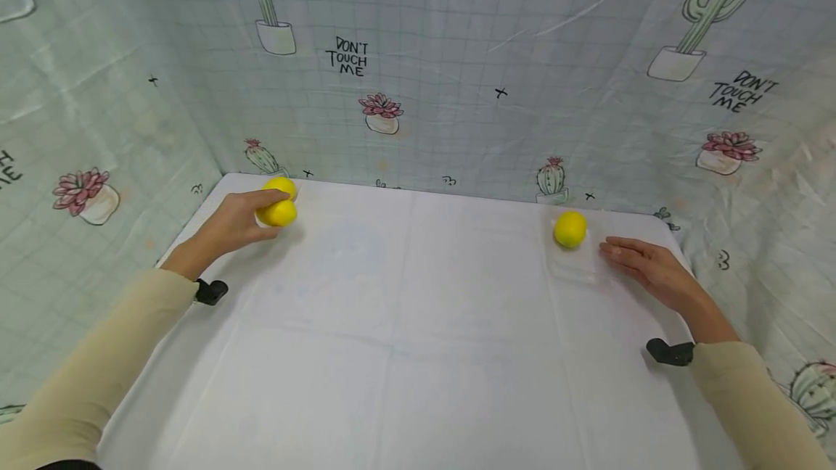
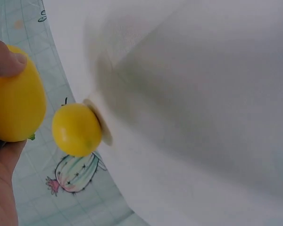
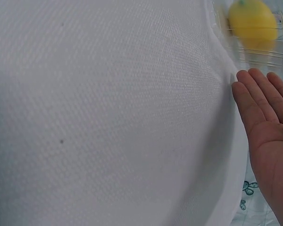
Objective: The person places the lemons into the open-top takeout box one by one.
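Observation:
My left hand (image 1: 236, 222) grips a yellow lemon (image 1: 281, 213) between thumb and fingers, raised over the table's far left corner. Just behind it a second lemon (image 1: 282, 186) rests on the table; the left wrist view shows this lemon (image 2: 77, 129) apart from the held lemon (image 2: 20, 101). At the far right, a third lemon (image 1: 570, 229) sits in a clear plastic container (image 3: 260, 59), whose outline is faint in the head view. Beside that container my right hand (image 1: 653, 274) has its fingers straight; whether they touch its wall I cannot tell.
A white cloth covers the table (image 1: 392, 325). Behind and at both sides hangs a pale sheet (image 1: 444, 56) printed with cacti and lettering, close to the table's edges. Dark wrist straps (image 1: 212, 291) show at both cuffs.

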A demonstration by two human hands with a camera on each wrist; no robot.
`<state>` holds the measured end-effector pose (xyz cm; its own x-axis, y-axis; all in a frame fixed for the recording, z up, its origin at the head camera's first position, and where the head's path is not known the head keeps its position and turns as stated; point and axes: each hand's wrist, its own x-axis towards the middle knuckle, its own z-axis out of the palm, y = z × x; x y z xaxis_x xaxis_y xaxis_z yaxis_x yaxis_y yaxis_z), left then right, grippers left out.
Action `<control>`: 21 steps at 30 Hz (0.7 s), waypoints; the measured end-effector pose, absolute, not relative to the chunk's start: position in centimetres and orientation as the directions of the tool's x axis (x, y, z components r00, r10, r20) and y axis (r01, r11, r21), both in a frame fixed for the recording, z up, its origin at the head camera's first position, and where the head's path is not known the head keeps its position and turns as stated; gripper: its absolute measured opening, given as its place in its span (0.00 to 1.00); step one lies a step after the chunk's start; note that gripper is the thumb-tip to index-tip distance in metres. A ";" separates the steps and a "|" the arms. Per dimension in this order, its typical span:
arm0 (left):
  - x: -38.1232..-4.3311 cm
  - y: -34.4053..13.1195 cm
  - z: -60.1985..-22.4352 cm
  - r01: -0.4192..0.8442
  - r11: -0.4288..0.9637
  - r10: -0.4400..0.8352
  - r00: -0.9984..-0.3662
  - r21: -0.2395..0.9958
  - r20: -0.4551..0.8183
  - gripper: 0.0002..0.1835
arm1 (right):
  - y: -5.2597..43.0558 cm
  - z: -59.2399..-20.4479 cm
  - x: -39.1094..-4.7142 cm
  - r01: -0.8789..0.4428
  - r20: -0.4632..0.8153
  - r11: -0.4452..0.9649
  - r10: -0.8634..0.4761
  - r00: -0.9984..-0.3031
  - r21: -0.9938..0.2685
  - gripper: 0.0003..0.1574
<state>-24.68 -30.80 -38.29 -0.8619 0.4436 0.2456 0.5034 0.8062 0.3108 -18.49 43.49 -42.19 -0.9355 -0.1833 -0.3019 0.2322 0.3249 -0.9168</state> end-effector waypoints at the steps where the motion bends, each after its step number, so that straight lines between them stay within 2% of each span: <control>1: -24.9 -30.4 -38.4 0.511 0.800 0.452 -0.858 0.313 0.246 0.33 | 43.5 -42.2 -18.5 0.228 -0.298 0.326 -0.184 -0.937 -0.918 0.46; 9: -25.5 -27.9 -38.9 0.540 0.765 0.484 -0.841 0.350 0.241 0.33 | 43.4 -42.2 -18.6 0.213 -0.288 0.342 -0.184 -0.940 -0.915 0.46; 21: -25.6 -23.9 -39.2 0.566 0.720 0.514 -0.824 0.402 0.239 0.34 | 43.5 -42.4 -18.6 0.211 -0.273 0.290 -0.195 -0.942 -0.934 0.45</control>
<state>-25.62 -23.90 -39.25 -0.8238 0.5143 0.2386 0.5659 0.7198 0.4021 -18.57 43.54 -42.38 -0.9421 -0.1946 -0.2733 0.2110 0.2897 -0.9336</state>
